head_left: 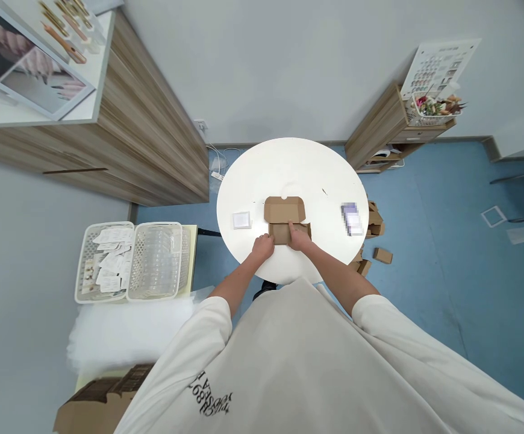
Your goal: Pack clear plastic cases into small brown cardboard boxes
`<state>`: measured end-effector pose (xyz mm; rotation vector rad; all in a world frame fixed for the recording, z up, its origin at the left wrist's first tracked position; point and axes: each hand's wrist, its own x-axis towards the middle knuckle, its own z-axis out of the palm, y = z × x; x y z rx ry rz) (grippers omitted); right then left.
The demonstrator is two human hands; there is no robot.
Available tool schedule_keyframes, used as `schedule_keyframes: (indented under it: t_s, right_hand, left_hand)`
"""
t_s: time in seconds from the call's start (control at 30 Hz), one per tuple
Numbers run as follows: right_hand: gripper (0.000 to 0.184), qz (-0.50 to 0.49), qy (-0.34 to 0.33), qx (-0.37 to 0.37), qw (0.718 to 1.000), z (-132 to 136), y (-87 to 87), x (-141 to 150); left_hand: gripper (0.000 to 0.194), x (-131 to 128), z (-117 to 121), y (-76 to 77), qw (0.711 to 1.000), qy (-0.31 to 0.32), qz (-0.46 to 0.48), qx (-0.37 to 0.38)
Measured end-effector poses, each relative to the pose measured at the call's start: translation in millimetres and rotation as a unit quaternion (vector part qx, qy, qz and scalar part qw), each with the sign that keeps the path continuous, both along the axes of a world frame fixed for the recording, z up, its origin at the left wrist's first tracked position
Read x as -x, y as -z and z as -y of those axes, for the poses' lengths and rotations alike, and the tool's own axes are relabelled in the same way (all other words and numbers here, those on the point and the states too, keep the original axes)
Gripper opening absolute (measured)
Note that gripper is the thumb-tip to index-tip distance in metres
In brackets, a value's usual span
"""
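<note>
A small brown cardboard mailer box [284, 210] lies on the round white table [284, 166], its lid flap tilted back away from me. My left hand [263, 246] is closed on the box's near left corner. At the near right side, my right hand [299, 238] grips the box edge, with the thumb reaching over into the tray part. A right side flap stands partly up beside that hand. The inside of the box that I can see is bare cardboard. Fingers under the edge are hidden.
On the table, a small white packet [242, 220] lies left and a blurred purple-and-white stack [351, 218] right. Left of me stand white baskets [155, 260] of papers and clear plastic pieces. Small cardboard boxes [383, 255] lie on the floor at right.
</note>
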<state>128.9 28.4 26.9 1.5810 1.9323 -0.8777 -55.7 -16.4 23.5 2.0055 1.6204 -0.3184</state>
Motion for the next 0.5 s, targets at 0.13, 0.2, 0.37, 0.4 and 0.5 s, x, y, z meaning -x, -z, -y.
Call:
schedule_keyframes:
  t_s: [0.13, 0.2, 0.37, 0.4, 0.5]
  right_hand:
    - [0.113, 0.001, -0.003, 0.004, 1.0, 0, -0.8, 0]
    - [0.114, 0.001, -0.003, 0.005, 1.0, 0, -0.8, 0]
    - [0.114, 0.003, -0.001, 0.003, 1.0, 0, 2.1, 0]
    - [0.113, 0.001, -0.001, 0.001, 1.0, 0, 2.9, -1]
    - [0.112, -0.005, -0.002, -0.003, 1.0, 0, 4.0, -1]
  left_hand:
    - [0.03, -3, -4, 3.6, 0.999, 0.024, -0.018, -0.022]
    - [0.031, -4, -7, 5.6, 0.999, 0.039, -0.022, -0.029]
    - [0.031, -6, -8, 10.7, 0.997, 0.054, -0.037, -0.037]
    - [0.031, -6, -8, 11.1, 0.997, 0.055, -0.041, -0.037]
    - [0.029, -9, -7, 10.0, 0.997, 0.055, -0.052, -0.032]
